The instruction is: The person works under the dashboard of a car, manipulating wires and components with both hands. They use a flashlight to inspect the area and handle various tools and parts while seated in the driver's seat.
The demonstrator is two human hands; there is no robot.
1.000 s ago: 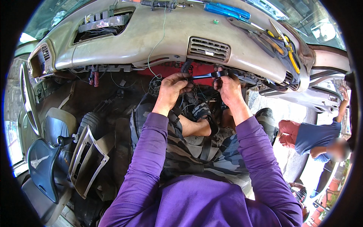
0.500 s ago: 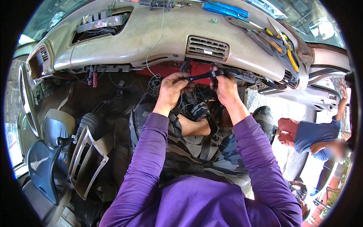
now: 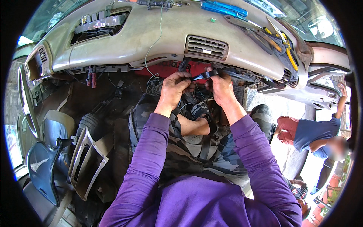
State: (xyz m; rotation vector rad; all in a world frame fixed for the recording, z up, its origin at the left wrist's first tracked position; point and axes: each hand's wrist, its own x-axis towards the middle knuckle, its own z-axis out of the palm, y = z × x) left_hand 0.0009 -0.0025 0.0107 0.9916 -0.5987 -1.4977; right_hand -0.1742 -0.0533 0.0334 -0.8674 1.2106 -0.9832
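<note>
Left hand (image 3: 174, 90) pinches one end of what looks like black tape (image 3: 201, 76), right hand (image 3: 224, 90) grips the other, probably keeping it taut, just off the dashboard's (image 3: 151, 41) lower edge. Yellow-handled pliers (image 3: 292, 60) sit near its right end, likely for easy reach.

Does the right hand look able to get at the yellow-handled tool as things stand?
Probably, though not freely: the right hand is occupied with black tape. The yellow-handled tool lies at the dashboard's right end, its handle uncovered.
</note>
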